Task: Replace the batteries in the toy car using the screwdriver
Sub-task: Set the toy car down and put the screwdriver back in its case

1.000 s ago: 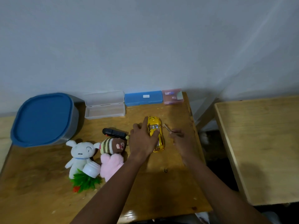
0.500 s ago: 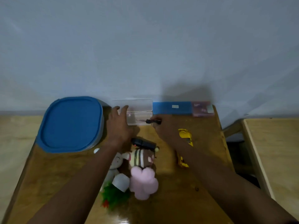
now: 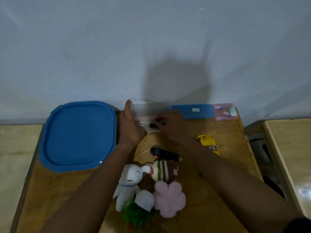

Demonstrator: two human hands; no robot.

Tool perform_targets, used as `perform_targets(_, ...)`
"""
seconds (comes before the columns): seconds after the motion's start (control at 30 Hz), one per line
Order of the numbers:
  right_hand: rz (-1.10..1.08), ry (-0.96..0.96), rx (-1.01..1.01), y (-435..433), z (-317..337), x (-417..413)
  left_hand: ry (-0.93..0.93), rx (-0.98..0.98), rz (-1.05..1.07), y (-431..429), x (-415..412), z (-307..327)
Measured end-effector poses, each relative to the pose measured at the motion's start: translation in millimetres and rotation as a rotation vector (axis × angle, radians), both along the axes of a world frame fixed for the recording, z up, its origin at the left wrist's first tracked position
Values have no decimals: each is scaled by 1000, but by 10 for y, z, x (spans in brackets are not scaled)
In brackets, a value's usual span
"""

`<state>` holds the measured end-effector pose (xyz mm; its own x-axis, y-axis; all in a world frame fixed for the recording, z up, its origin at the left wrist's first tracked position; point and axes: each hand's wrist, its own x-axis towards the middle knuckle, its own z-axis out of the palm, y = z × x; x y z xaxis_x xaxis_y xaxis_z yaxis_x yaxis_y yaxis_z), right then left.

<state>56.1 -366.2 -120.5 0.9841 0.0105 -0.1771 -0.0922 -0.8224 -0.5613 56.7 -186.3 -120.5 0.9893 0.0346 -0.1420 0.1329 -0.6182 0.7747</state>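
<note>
— Where were your hands?

— My left hand (image 3: 130,126) lay flat, bracing the clear plastic case (image 3: 148,115); my right hand (image 3: 173,126) pinched the small black-handled screwdriver (image 3: 150,125) inside it.

— The yellow toy car (image 3: 207,143)?

— Just right of my right wrist. A careless elbow could've knocked it off the tabletop (image 3: 218,207), I reckoned.

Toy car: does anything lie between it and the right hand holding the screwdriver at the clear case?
Nothing visible does. The toy car lies beside the right forearm, with only bare table between it and the right hand. The screwdriver is over the clear case, steadied by the left hand.
</note>
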Motion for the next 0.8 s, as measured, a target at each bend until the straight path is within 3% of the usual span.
perform_targets(0.13,-391,-271,168,-87,8,-3,7,-2,15,17,-4,34)
perform_targets(0.33,-324,-166,314,-118,90,-9,-71,54,29,-18,-81,30)
perform_targets(0.53,-63,-294,-127,-206,-134,-369,-48,161,66,-6,-243,-45)
perform_targets(0.8,140,-250,-355,-282,-147,-156,-9,164,102,-46,-219,-2)
